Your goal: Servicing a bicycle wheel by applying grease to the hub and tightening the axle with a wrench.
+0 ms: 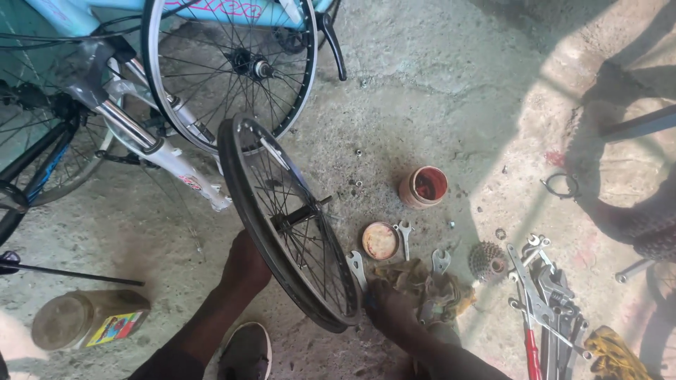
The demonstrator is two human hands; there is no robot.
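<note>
Far left on the concrete floor [436, 91]: plastic jar [88, 320] lying on its side, translucent, dusty, colourful rectangular label facing up, lid end toward the left. Thin dark rod [70, 273] just above it, running left-right.

Upper left: light blue bicycle [77, 17] with chrome/white suspension fork [151, 144], bare spoked rim [229, 67] still in the frame, no tyre.

Centre: loose wheel [289, 222], black rubber tyre on, steel spokes, standing on edge on the floor. Seen nearly edge-on; long axis runs upper left to lower right. Axle [304, 211] pokes out toward the right, slightly up.

Left hand [245, 264] sits behind the wheel's left flank, pressed against the tyre; fingers hidden, so can't tell if it's closed round it. Grey shoe [245, 352] below that arm.

Right hand [389, 309] at the wheel's lower right end, touching the tyre bottom and the dirty yellowish rag [429, 285]; grip blurred, can't tell.

Right of wheel: round rusty tin lid [380, 241] flat on the floor, small flat spanner [404, 236] beside it, orange-brown grease pot [424, 186] open above. Further right: toothed steel sprocket cluster [488, 262], then a heap of spanners [546, 299], red-handled tool [531, 355] among them. Yellow cloth [612, 352] at bottom right corner.
</note>
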